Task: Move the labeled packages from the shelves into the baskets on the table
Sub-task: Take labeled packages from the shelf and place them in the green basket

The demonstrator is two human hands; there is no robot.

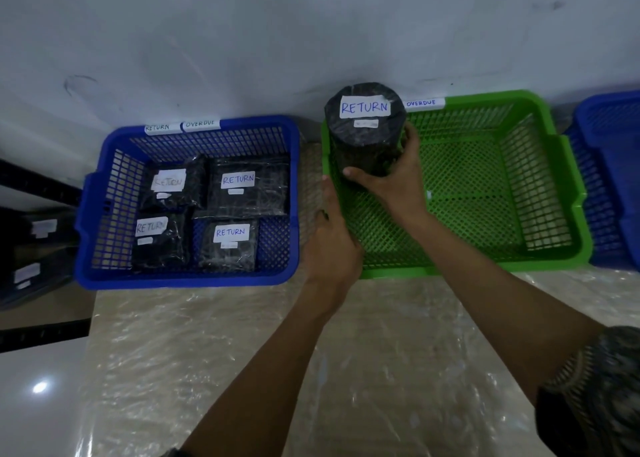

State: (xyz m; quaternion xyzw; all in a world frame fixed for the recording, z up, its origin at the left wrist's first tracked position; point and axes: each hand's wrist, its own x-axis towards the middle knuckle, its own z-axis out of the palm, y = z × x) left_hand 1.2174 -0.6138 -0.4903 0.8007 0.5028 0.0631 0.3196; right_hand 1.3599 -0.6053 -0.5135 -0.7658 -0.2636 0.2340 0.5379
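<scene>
- The right hand (391, 176) grips the cylindrical package (363, 134), with the thumb curled round its near left side and the fingers round its right side.
- The cylindrical package is black. A white "RETURN" label on its end face points toward the camera.
- The package stands out beyond the hand, at the far left corner of the green basket (571, 193). Contact with the basket floor cannot be determined.
- A tag on the green basket's far rim reads "OVERDUE".
- The left hand (330, 242) rests against the left rim of the green basket, fingers extended along it.
- The blue basket (83, 221) sits just left of the green basket on the counter (242, 352). It contains 4 flat packages (249, 186), each labelled "RETURN".
</scene>
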